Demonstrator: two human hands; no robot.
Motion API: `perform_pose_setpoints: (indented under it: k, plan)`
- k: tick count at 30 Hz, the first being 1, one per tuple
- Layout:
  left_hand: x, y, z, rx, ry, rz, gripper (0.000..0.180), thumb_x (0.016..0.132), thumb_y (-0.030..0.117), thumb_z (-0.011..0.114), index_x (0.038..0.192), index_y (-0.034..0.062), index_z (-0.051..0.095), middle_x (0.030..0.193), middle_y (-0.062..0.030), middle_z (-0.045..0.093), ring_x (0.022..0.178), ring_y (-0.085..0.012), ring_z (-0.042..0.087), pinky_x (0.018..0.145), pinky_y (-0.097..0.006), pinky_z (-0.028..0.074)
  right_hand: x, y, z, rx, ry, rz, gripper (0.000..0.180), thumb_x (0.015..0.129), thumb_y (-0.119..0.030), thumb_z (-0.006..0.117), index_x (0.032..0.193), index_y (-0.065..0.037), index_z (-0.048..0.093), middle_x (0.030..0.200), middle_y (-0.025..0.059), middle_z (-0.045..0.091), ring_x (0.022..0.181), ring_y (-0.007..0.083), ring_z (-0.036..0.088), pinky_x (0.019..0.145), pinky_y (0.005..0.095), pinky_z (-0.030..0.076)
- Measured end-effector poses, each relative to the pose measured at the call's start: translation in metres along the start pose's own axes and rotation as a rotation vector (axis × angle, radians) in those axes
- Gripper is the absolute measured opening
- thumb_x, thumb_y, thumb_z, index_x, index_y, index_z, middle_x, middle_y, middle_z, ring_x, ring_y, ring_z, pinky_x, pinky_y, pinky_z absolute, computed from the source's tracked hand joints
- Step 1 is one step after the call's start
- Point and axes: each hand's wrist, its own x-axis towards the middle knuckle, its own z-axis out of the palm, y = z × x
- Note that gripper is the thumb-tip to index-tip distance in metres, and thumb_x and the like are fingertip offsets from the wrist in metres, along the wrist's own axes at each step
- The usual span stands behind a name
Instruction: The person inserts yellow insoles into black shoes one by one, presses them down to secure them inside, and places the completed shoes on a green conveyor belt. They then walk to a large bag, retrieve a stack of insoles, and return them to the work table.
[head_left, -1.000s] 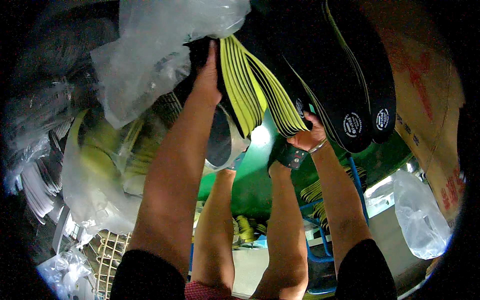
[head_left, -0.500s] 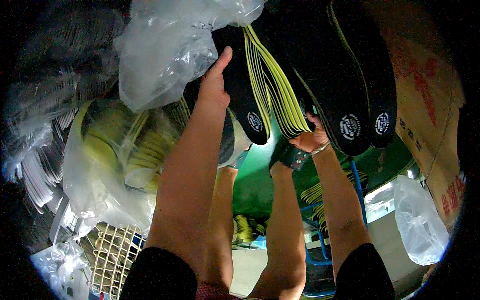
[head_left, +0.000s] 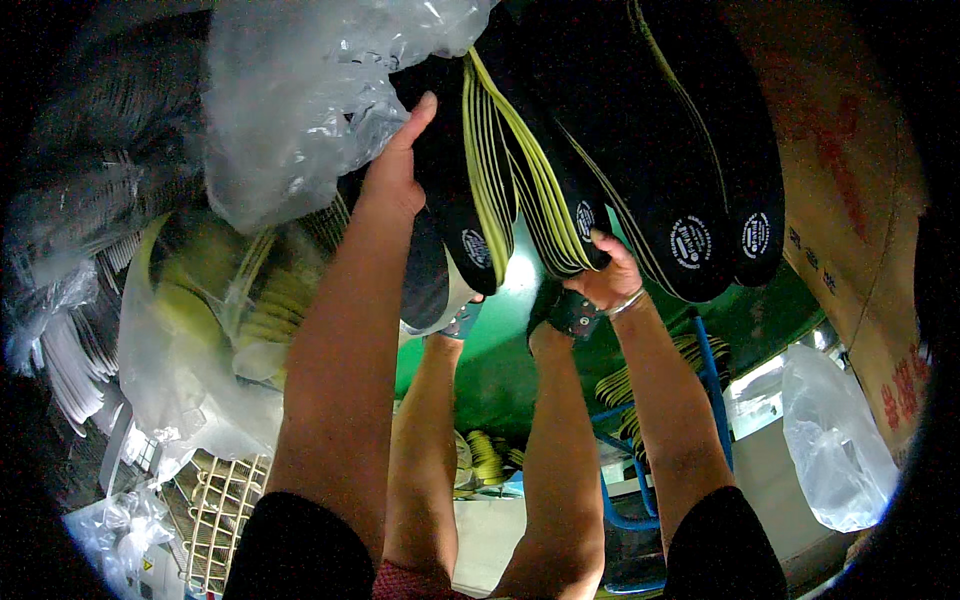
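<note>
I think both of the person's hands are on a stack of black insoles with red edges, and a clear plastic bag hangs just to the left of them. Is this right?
Not quite. The edges are yellow, not red, as the head view shows. The rest holds: the left hand and the right hand are both on the stack of black insoles, and the clear plastic bag hangs just left of them.

1. Left hand (head_left: 395, 175): bare, no glove, ring or band visible.
2. Right hand (head_left: 605, 275): bare; thin silver-coloured bangle at the wrist.
3. Both forearms bare to above the elbow.
4. Black short sleeves show at the lower frame edge on each arm.
</note>
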Motion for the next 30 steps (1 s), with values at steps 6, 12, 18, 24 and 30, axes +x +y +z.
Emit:
perform_pose_setpoints:
  k: [6,12,18,24,30]
  plan:
    - [-0.060,0.015,0.003,0.052,0.029,0.235,0.067,0.069,0.029,0.070,0.122,0.0043,0.039,0.122,-0.0104,0.043,0.110,-0.0217,0.042,0.089,-0.036,0.036,-0.001,-0.024,-0.007,-0.149,0.159,0.036,0.042,0.064,-0.018,0.068,0.102,-0.009,0.052,0.088,0.0069,0.058,0.072,0.0267,0.056,0.052,0.0381,0.043]
    - [-0.120,0.047,-0.003,-0.167,0.020,-0.104,0.043,0.077,0.034,0.060,0.108,0.0055,0.053,0.101,-0.0082,0.059,0.088,-0.0239,0.057,0.079,-0.037,0.046,-0.010,-0.005,-0.008,-0.087,0.083,0.159,0.036,0.075,-0.016,0.058,0.110,-0.012,0.051,0.116,0.0039,0.050,0.107,0.0206,0.045,0.090,0.0416,0.037]
    - [-0.182,0.046,-0.014,-0.031,0.127,-0.219,0.045,0.076,0.037,0.060,0.109,0.0072,0.053,0.105,-0.0085,0.057,0.093,-0.0245,0.054,0.082,-0.039,0.044,-0.052,0.066,-0.059,-0.480,0.091,-0.103,0.045,0.071,-0.028,0.064,0.110,-0.011,0.047,0.108,0.0052,0.050,0.092,0.0247,0.052,0.072,0.0415,0.045]
    - [-0.225,0.047,-0.053,-0.275,0.047,-0.244,0.039,0.078,0.029,0.059,0.108,0.0031,0.054,0.097,-0.0096,0.060,0.084,-0.0209,0.059,0.074,-0.035,0.049,-0.152,0.088,0.007,0.161,0.051,0.187,0.040,0.076,-0.034,0.059,0.105,-0.008,0.051,0.095,0.0096,0.061,0.081,0.0220,0.060,0.056,0.0347,0.052]
    - [-0.277,0.074,-0.045,0.077,0.159,-0.490,0.048,0.069,0.031,0.070,0.105,0.0033,0.055,0.095,-0.0106,0.060,0.083,-0.0225,0.058,0.074,-0.037,0.048,-0.234,0.085,0.065,0.063,0.152,0.174,0.039,0.079,-0.034,0.054,0.102,-0.003,0.053,0.086,0.0091,0.061,0.067,0.0185,0.059,0.045,0.0258,0.047]
